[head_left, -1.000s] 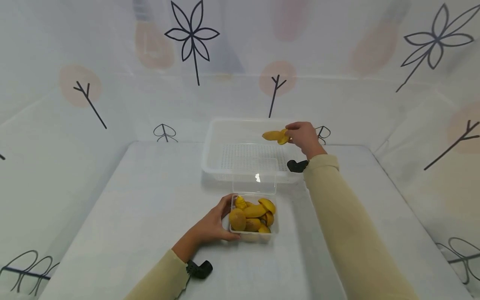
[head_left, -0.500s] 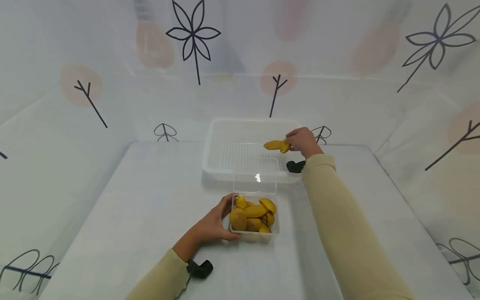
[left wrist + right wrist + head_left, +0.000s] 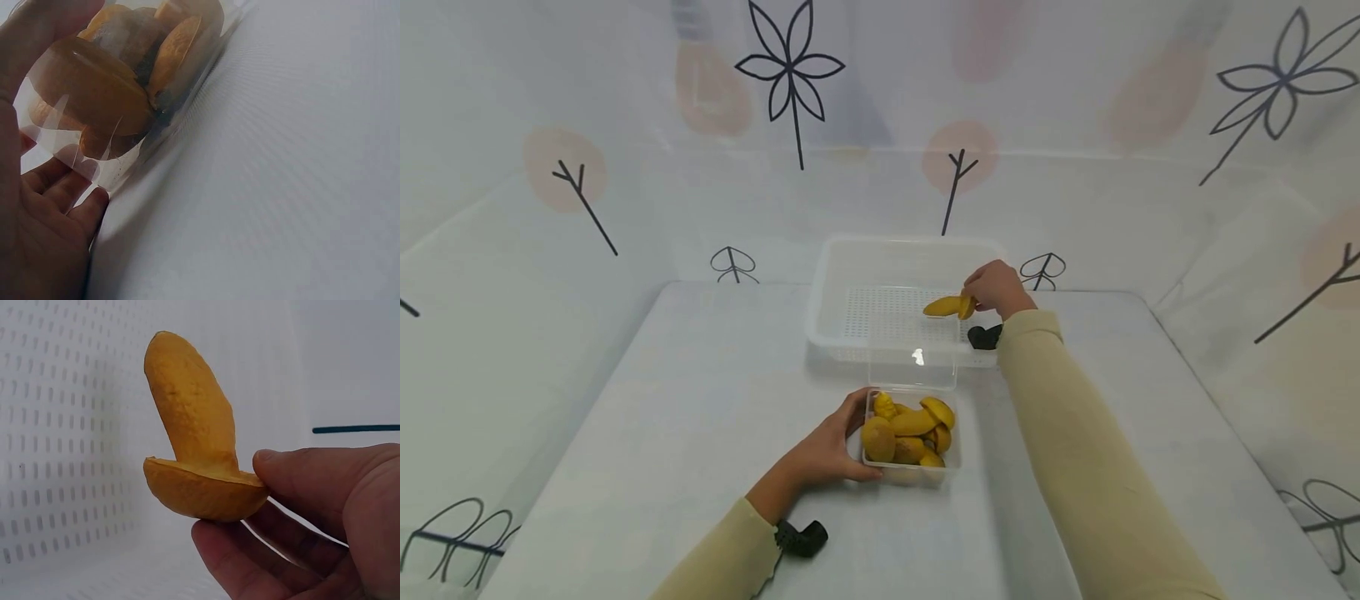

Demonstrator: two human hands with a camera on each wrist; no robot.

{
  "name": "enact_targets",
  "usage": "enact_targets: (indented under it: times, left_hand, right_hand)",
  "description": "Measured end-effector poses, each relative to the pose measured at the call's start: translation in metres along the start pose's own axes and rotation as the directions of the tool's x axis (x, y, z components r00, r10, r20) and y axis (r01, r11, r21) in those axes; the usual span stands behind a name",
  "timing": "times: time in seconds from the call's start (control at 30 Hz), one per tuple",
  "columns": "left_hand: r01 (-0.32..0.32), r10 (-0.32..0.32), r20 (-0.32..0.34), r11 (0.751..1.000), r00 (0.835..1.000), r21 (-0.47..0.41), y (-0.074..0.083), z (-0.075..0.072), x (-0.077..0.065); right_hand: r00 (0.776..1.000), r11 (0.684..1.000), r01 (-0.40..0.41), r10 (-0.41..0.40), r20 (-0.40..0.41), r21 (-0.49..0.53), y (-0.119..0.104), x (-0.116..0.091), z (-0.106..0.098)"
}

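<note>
A yellow mushroom (image 3: 194, 406) with a thick stem is pinched by its cap between the thumb and fingers of my right hand (image 3: 996, 287). That hand is over the right side of a white perforated basket (image 3: 842, 341). Nearer to me, my left hand (image 3: 829, 446) grips the left side of a clear plastic box (image 3: 917, 475), thumb in front and fingers behind. Several yellow mushrooms (image 3: 913, 422) fill the box, and its clear lid (image 3: 910, 367) stands open on the far side. In the left wrist view, the mushrooms (image 3: 94, 81) show through the box wall.
A white table (image 3: 715, 375) lies under everything. White sheets with printed plants and bulbs (image 3: 790, 67) rise behind it and at both sides. A dark camera mount (image 3: 801, 539) sits on the left wrist, another (image 3: 985, 337) on the right.
My right hand has moved down and slightly nearer with the mushroom, lower over the basket. My left hand keeps its hold on the box.
</note>
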State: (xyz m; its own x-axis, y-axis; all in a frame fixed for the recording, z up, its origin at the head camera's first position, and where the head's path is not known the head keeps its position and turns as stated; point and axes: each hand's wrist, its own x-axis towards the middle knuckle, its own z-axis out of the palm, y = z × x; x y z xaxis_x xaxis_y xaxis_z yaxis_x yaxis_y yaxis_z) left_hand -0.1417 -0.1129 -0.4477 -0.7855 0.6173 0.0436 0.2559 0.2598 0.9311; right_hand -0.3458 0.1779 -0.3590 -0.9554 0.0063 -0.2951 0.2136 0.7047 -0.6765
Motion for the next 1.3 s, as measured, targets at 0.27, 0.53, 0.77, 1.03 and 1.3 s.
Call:
enact_targets:
  times: [0.27,0.53,0.77,1.03,1.3]
  left_hand:
    - [0.01,-0.01,0.017,1.0,1.0,0.004,0.001,0.0,0.001]
    - [0.013,-0.013,0.018,1.0,1.0,0.008,0.003,0.0,0.001]
    - [0.021,-0.021,0.01,1.0,1.0,0.018,-0.001,0.0,0.001]
    - [0.015,-0.015,-0.019,1.0,1.0,0.002,-0.031,0.004,0.006]
    - [0.006,-0.006,-0.021,1.0,1.0,0.003,-0.033,0.005,0.006]
  right_hand:
    - [0.998,0.998,-0.04,0.042,0.036,-0.056,0.001,0.001,0.002]
    - [0.996,0.985,-0.07,0.079,0.049,-0.157,0.0,-0.001,-0.003]
    - [0.996,0.987,-0.034,0.047,0.075,-0.157,-0.007,-0.006,-0.015]
    - [0.992,0.988,0.032,-0.012,0.129,-0.151,-0.014,-0.015,-0.022]
    - [0.981,0.976,0.118,-0.086,0.172,-0.181,-0.013,-0.03,-0.03]
